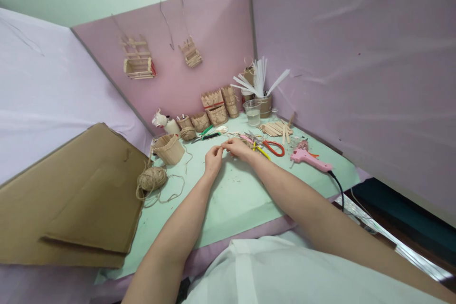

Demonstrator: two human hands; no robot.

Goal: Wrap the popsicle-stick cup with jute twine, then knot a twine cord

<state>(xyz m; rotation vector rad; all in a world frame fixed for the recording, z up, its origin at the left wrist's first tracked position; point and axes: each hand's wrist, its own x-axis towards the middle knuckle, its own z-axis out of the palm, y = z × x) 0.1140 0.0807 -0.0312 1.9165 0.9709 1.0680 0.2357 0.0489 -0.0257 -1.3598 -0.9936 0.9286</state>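
Note:
My left hand (213, 160) and my right hand (237, 147) meet fingertip to fingertip over the middle of the green-covered table (231, 209). Both are closed in a pinch; whatever lies between the fingers is too small to make out. Just right of my right hand are red-handled scissors (274, 148) and yellow-handled pliers (262, 152). Behind the hands lies a tool with green and black handles (211, 136). To the left stand a stick-sided cup (168, 149) and a ball of twine (152, 179) with its loose strand on the cloth.
A pink glue gun (309, 159) with a black cord lies at right. Wooden sticks (276, 128), a plastic cup of liquid (253, 114) and several decorated pots (217, 115) line the back. Large cardboard (78, 190) covers the left side. Small stick baskets (138, 67) hang on the pink wall.

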